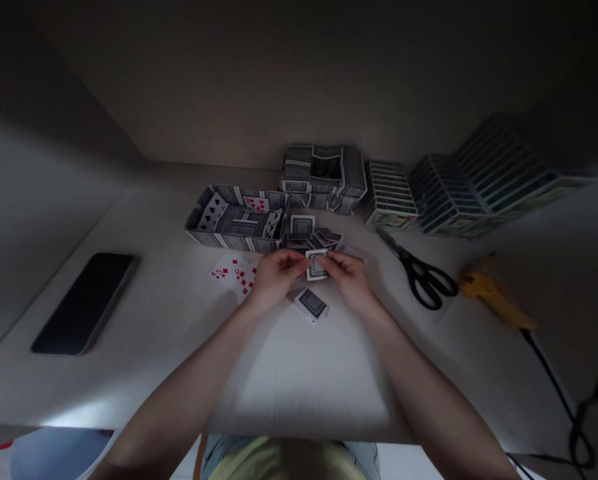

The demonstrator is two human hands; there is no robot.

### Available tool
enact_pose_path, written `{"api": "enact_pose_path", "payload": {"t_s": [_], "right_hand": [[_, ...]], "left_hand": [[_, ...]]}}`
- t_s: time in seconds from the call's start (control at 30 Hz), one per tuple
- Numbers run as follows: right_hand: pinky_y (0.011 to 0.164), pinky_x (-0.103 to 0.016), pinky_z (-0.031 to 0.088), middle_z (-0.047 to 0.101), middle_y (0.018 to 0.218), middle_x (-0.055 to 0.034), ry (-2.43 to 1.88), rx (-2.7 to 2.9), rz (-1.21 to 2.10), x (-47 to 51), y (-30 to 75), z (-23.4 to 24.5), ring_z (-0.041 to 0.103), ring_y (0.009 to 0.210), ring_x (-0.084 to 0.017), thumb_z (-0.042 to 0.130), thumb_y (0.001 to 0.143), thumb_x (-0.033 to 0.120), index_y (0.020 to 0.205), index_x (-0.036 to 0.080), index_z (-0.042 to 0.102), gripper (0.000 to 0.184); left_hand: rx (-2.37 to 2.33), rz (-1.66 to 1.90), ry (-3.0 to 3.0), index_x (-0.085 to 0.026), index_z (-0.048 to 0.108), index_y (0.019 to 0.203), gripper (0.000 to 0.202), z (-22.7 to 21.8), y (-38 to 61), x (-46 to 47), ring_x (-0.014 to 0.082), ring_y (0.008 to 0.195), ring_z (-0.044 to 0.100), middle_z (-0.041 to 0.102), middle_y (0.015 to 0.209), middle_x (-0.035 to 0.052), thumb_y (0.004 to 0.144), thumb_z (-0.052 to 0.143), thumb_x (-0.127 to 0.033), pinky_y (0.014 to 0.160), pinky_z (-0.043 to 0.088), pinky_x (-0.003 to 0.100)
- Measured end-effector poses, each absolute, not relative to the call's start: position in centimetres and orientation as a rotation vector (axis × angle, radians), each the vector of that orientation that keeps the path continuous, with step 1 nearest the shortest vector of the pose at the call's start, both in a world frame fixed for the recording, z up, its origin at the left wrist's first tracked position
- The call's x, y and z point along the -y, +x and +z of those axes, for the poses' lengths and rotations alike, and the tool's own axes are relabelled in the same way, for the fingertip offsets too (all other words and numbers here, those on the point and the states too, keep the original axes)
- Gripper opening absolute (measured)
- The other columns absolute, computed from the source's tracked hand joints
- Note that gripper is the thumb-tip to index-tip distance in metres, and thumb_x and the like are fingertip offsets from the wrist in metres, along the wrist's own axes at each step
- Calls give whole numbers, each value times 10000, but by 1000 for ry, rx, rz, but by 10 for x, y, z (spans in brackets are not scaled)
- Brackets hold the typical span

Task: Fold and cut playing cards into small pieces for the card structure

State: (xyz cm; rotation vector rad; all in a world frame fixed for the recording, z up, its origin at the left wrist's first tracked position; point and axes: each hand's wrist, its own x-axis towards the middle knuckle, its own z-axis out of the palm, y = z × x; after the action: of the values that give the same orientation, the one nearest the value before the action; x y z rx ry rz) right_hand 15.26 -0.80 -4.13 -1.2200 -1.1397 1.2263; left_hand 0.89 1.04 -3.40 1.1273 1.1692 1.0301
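Between my two hands, above the middle of the table, is a playing card with its patterned back toward me. My left hand pinches its left edge, and my right hand grips the right edge with the thumb over its face. Whether it is one card or a small stack I cannot tell. Below the hands lie a couple of loose cards. Red diamond cards lie face up beside my left hand. Just beyond the hands, more cards are piled loosely.
Behind are an open box made of cards and a card-built structure. To the right stand stacked card boxes, black scissors and a yellow glue gun with a trailing cord. A phone lies at left.
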Motion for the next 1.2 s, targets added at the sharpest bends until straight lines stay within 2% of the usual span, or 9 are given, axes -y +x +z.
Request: {"api": "enact_pose_path", "payload": {"t_s": [0.33, 0.5, 0.83, 1.03, 1.2], "right_hand": [[560, -297, 504, 665, 694, 5, -1228, 1063, 1307, 8, 151, -43, 589, 617, -170, 638, 666, 436, 780, 203, 693, 265], [602, -327, 541, 675, 726, 4, -1202, 1056, 1310, 9, 150, -44, 610, 649, -181, 642, 670, 426, 778, 208, 691, 248], [612, -332, 547, 683, 747, 7, -1144, 1038, 1354, 10, 151, -43, 627, 627, -173, 641, 684, 396, 803, 202, 688, 232], [596, -325, 548, 686, 785, -2, -1136, 1029, 1400, 10, 151, -42, 628, 661, -179, 645, 671, 419, 832, 200, 681, 274], [633, -326, 546, 682, 768, 12, -1116, 1036, 1424, 10, 150, -39, 617, 659, -157, 697, 626, 354, 803, 209, 674, 230]], "left_hand": [[-1185, 1082, 1214, -158, 640, 658, 216, -39, 6, -12, 98, 551, 532, 620, 615, -6, 581, 714, -346, 535, 420, 220], [-1188, 1113, 1240, -166, 650, 669, 217, -40, 4, -14, 111, 590, 551, 635, 643, 2, 587, 710, -358, 570, 439, 239], [-1145, 1128, 1309, -172, 656, 698, 190, -39, 3, -13, 122, 672, 572, 641, 724, 10, 605, 709, -330, 650, 457, 259], [-1142, 1147, 1315, -175, 654, 696, 168, -39, 4, -13, 118, 679, 565, 631, 730, 6, 606, 712, -305, 656, 448, 257], [-1189, 1159, 1363, -177, 661, 712, 170, -42, 4, -13, 118, 659, 552, 625, 723, 10, 624, 699, -318, 620, 434, 249]]}}
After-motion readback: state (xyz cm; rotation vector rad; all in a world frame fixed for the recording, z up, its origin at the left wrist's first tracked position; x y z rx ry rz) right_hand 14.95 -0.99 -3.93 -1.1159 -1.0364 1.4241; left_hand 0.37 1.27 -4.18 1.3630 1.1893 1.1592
